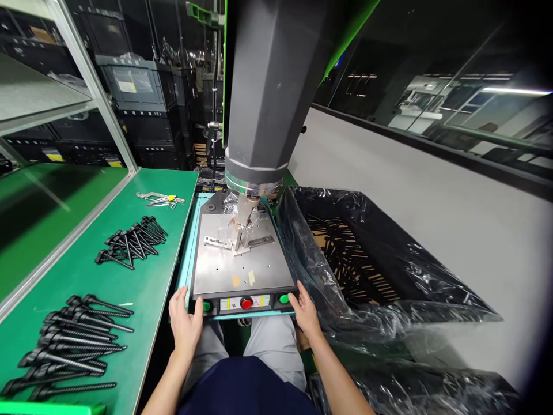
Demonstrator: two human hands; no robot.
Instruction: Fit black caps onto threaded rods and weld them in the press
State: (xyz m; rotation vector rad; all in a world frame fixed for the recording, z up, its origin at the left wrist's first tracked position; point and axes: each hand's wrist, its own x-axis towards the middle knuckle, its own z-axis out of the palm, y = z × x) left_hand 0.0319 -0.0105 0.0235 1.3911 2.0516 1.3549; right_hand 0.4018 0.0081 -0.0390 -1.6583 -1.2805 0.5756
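My left hand (186, 323) rests at the front left corner of the machine base, its thumb at a green button (206, 306) and its fingers spread. At the opposite corner, my right hand (306, 310) has its thumb beside the other green button (284, 298), fingers apart. Neither hand holds anything. Between them sits a red button (246, 303) on the front panel. Above the metal plate (216, 270), the grey machine head (268, 86) ends in a metal horn (247, 208). The horn's tip is down at a small fixture (240, 246); any part in it is hard to make out.
Black ribbed rods with wide heads lie on the green bench in a near pile (78, 334) and a far pile (132, 241). Hex keys (166, 202) lie behind them. To the right stands a plastic-lined box (380, 253) with many black rods. Stacked crates (133, 86) stand behind.
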